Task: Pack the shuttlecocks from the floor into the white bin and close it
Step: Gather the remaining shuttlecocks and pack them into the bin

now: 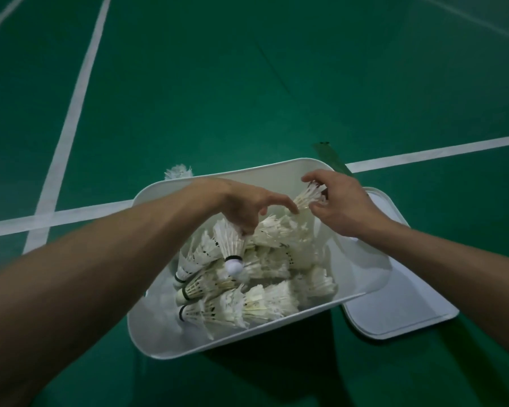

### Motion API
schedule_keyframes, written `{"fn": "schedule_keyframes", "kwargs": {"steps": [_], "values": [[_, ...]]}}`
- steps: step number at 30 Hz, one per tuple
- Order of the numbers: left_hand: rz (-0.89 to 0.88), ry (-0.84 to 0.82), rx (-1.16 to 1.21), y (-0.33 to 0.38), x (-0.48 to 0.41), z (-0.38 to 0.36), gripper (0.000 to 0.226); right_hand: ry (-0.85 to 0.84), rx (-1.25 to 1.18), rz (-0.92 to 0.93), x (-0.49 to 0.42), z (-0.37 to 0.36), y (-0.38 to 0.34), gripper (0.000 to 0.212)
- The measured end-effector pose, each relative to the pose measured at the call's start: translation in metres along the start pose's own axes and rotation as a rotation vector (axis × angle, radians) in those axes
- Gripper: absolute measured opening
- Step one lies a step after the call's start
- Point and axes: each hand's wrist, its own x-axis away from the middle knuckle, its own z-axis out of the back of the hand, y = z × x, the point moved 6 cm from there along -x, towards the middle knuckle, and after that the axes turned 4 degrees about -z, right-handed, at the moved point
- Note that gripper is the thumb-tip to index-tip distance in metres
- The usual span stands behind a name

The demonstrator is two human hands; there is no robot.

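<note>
Feathered shuttlecocks (231, 245) pinched by fingers (285, 201) of left hand (244, 207) and right hand (346, 202) could crush, or slip outside the white bin (153, 327) below.

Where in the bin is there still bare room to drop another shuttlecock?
The white bin has bare room at its near left corner and along its right wall, beside the lid. Its middle is crowded with shuttlecocks.

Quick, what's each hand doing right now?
Left hand: pinches a shuttlecock by its feathers.
Right hand: holds a second shuttlecock.
</note>
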Motion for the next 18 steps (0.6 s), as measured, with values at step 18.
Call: {"fn": "schedule_keyframes", "kwargs": {"steps": [18], "values": [[0.063,-0.060,0.010,-0.022,-0.013,-0.009,0.097,0.081,0.020,-0.024,-0.007,-0.007,0.007,0.055]]}}
